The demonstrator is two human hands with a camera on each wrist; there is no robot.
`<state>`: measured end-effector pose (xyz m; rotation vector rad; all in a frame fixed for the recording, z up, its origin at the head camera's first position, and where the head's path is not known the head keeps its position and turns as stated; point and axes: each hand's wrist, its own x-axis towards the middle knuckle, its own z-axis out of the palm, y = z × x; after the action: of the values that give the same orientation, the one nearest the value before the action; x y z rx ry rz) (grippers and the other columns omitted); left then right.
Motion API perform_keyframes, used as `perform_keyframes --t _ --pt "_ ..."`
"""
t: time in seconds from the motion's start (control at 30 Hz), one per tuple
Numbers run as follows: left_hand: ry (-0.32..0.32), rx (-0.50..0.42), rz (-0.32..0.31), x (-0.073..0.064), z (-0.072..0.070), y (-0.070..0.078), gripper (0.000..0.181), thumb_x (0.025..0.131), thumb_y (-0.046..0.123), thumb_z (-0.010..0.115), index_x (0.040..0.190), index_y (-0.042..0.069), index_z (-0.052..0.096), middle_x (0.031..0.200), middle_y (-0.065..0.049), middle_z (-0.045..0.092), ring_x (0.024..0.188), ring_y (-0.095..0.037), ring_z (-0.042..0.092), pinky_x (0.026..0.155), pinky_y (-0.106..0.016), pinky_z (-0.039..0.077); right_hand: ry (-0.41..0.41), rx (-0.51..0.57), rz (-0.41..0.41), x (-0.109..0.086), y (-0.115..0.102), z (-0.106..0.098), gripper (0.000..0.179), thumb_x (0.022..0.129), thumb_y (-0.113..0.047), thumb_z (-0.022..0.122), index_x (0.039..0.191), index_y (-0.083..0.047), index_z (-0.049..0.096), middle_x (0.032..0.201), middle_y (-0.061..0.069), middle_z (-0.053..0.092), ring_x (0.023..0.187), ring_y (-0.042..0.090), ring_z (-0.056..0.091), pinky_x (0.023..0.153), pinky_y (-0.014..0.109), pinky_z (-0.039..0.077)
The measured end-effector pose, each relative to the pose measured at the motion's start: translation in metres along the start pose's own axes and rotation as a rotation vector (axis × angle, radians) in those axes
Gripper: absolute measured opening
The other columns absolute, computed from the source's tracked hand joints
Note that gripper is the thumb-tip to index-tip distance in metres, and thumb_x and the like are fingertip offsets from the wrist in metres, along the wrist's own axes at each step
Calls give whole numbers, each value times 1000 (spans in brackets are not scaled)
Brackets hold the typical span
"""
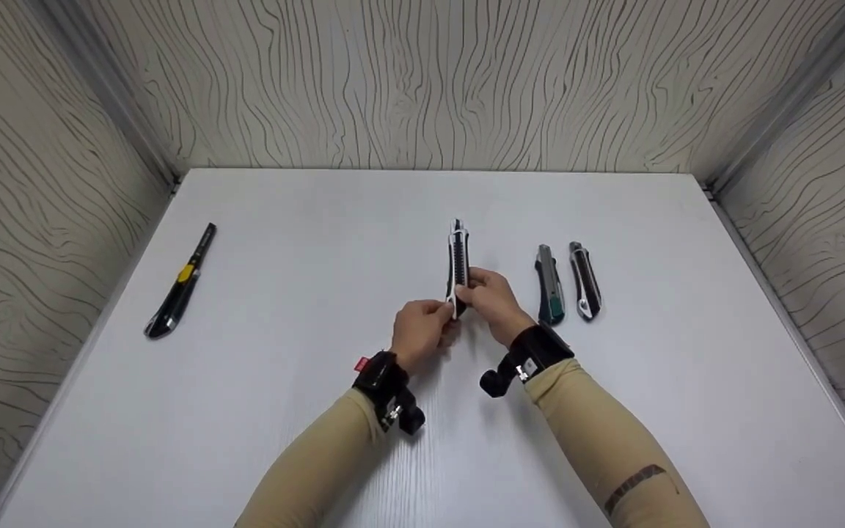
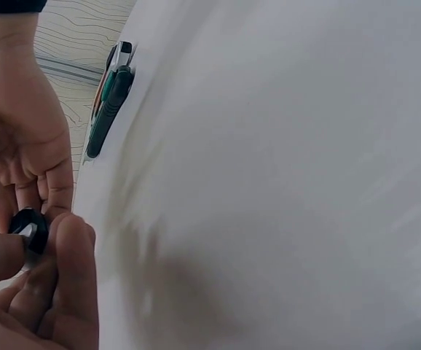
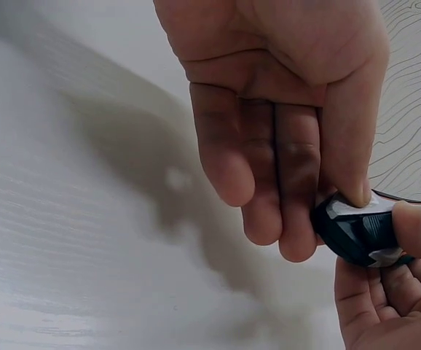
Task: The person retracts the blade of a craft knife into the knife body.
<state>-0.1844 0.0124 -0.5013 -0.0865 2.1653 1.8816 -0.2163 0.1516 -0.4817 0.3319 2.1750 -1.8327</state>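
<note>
Both hands hold a black-and-white utility knife (image 1: 458,253) above the middle of the white table, its blade end pointing to the far side. My left hand (image 1: 421,334) pinches the butt end between thumb and fingers. From the right, my right hand (image 1: 494,302) grips the lower handle, thumb on top. In the left wrist view the dark butt of the knife (image 2: 30,232) sits between the fingertips of both hands. The right wrist view shows the butt (image 3: 360,227) close up, with the right thumb on its pale edge.
A grey-and-green utility knife (image 1: 550,286) lies right of the hands, beside a black-and-silver one (image 1: 585,281). Far left lies a black-and-yellow utility knife (image 1: 182,282). Wood-grain panels (image 1: 422,88) border the white table (image 1: 320,220) at the back and sides.
</note>
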Motion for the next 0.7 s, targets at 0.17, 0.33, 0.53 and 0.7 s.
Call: perform_keyframes --t 0.17,0.33,0.53,0.7 --pt "13 20 13 0 0 0 30 96 20 57 86 -5 71 72 -12 69 54 -11 55 49 -19 43 -10 20 -10 0 1 0 42 97 -6 52 138 -1 50 133 19 59 105 20 57 94 31 43" --pt "-3 5 12 0 0 1 31 96 20 57 84 -5 70 68 -9 65 55 -13 55 50 -20 42 -13 37 -29 -1 0 -1 44 96 -4 53 139 2 47 135 21 57 108 21 58 94 30 44" --pt "-32 17 -7 1 -3 1 31 96 22 57 88 -3 72 70 -10 66 56 -13 54 50 -21 42 -24 -15 -48 -3 0 -2 44 96 -6 53 140 2 47 135 22 58 111 23 59 96 32 45" --pt "-28 61 -44 1 -7 4 28 95 23 57 94 1 74 84 -15 72 60 -14 58 54 -24 47 -14 -70 -78 -3 -1 -2 41 95 -7 56 136 0 53 129 19 63 103 17 61 90 29 48"
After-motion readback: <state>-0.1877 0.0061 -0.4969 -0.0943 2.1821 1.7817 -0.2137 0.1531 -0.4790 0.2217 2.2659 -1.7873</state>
